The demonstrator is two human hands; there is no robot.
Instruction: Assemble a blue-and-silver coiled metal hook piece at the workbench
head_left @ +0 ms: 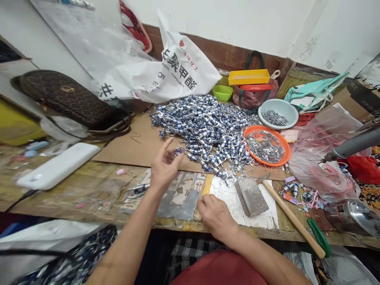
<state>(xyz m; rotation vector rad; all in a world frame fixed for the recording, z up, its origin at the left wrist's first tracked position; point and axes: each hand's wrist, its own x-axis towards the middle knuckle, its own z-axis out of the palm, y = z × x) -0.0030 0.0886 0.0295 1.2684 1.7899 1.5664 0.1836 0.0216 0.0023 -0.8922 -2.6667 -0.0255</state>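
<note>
My left hand (pixel 164 165) hovers above the worn table (pixel 97 190) with its fingers spread, just in front of a big pile of blue and silver metal pieces (pixel 204 126). One small blue piece (pixel 178 151) lies right by its fingertips; the hand holds nothing. My right hand (pixel 216 217) rests on the table's front edge with its fingers curled, close to a grey metal block (pixel 251 196). Whether it holds something small I cannot tell. Another blue piece (pixel 139 190) lies under my left wrist.
An orange bowl (pixel 266 145) and a pale blue bowl (pixel 278 113) hold small silver parts. A hammer (pixel 292 215), green-handled pliers (pixel 320 236), a drill (pixel 354 145), plastic bags (pixel 166 67), a brown handbag (pixel 68 97) and a white box (pixel 57 165) crowd the table.
</note>
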